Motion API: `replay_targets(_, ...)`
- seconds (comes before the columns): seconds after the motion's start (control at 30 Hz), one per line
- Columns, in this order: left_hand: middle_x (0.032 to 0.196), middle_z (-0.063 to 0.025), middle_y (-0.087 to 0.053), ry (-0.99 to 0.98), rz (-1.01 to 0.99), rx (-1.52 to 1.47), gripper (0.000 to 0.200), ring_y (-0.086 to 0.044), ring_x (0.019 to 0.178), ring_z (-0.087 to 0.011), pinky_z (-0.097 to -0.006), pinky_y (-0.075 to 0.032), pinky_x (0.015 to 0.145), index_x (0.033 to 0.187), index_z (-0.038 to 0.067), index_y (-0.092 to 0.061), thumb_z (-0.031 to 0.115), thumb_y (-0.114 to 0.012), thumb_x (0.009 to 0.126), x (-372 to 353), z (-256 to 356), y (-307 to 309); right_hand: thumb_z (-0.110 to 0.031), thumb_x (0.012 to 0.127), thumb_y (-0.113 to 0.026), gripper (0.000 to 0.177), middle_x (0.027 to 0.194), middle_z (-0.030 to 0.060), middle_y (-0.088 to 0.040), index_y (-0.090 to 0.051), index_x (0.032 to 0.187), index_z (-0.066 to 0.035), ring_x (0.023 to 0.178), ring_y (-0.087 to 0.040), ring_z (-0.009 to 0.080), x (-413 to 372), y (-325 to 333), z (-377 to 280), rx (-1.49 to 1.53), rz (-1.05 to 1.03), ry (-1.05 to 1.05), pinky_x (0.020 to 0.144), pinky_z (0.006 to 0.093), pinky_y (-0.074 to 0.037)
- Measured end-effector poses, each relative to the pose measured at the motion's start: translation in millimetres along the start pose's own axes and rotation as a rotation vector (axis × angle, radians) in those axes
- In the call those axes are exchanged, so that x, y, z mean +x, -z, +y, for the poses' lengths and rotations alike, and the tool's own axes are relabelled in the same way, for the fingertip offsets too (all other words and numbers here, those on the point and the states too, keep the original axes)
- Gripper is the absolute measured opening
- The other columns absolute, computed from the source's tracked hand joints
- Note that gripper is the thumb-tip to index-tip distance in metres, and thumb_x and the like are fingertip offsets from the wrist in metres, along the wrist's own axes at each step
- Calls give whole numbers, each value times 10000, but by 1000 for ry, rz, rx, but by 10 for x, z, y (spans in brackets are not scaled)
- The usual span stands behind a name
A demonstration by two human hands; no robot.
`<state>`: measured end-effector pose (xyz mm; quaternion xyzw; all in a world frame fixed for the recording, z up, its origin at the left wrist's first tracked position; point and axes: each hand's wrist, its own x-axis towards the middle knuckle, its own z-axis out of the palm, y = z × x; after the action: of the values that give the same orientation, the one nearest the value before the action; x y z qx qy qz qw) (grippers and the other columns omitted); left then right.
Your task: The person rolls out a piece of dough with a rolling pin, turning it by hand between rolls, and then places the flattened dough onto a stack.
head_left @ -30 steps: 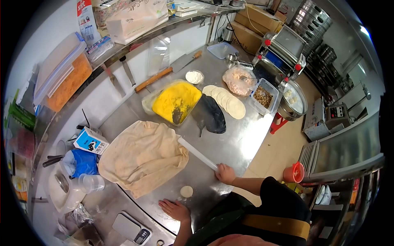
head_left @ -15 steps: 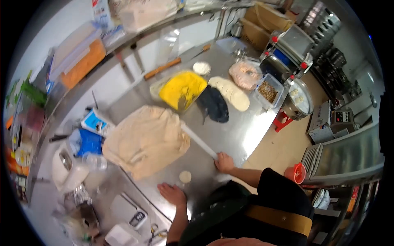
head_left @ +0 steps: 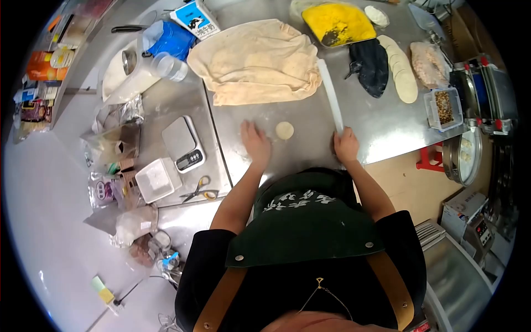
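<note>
My left hand (head_left: 256, 144) rests on the steel table with its fingers apart, holding nothing. Just right of it a small round dough disc (head_left: 285, 130) lies flat. My right hand (head_left: 347, 146) is closed around the near end of a long white rolling pin (head_left: 331, 94), which points away from me. Its far end touches or nearly touches the edge of a crumpled beige cloth (head_left: 257, 63). To the right of the pin lie a dark cloth bundle (head_left: 370, 67) and an overlapping row of flat dough rounds (head_left: 399, 66).
A scale (head_left: 184, 145), a white tub (head_left: 158, 180) and scissors (head_left: 200, 190) lie at left. Farther back are a milk carton (head_left: 196, 20) and a yellow-lined tray (head_left: 340, 23). At right stand pinkish food in a bag (head_left: 430, 65) and a clear container (head_left: 444, 108).
The view has turned and tilted down, showing more of the apron and the left side. My left hand stays beside the disc, and my right hand still grips the rolling pin.
</note>
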<state>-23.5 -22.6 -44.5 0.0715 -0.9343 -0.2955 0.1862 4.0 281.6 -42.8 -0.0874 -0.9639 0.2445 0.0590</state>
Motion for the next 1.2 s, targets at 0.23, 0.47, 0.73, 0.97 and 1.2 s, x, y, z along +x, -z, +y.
replay_targets(0.23,1032,-143,-622,200,-332,-265,215,-573,1025,-325,-412,-474,901,1021,42,-660,121,-673,822,194,327,-175,-255,918,-610,371,937,252,-629,-512,1177,-8,833,-614,456,-152,138,41,195,-94,-43,724,517,-490)
replay_targets(0.47,1018,-119,-625,154,-795,-27,250,-582,1023,-322,-398,-492,881,994,74,-676,152,-739,765,487,443,-203,-229,922,-612,354,904,248,-634,-505,1183,-16,817,-619,452,-301,372,83,258,-150,52,714,512,-494)
replay_targets(0.73,971,-124,-674,316,-852,-424,217,-647,859,-232,-332,-527,791,1040,45,-678,106,-696,832,608,362,-284,-173,891,-645,341,947,218,-608,-500,1155,-15,790,-614,430,-240,544,191,241,-209,224,666,482,-507)
replay_targets(0.97,1010,-118,-671,248,-273,-362,224,-650,837,-201,-330,-527,720,1096,22,-657,131,-655,900,869,203,-37,-95,793,-643,356,1007,151,-599,-530,1125,-32,866,-604,346,111,682,388,10,-308,585,697,436,-523)
replay_targets(1.2,1110,-161,-606,-201,-190,-166,262,-575,1033,-348,-432,-470,883,1098,31,-622,170,-674,882,874,444,180,-76,753,-591,318,1026,98,-594,-580,1070,-51,944,-583,282,677,560,8,-89,-336,868,790,390,-496)
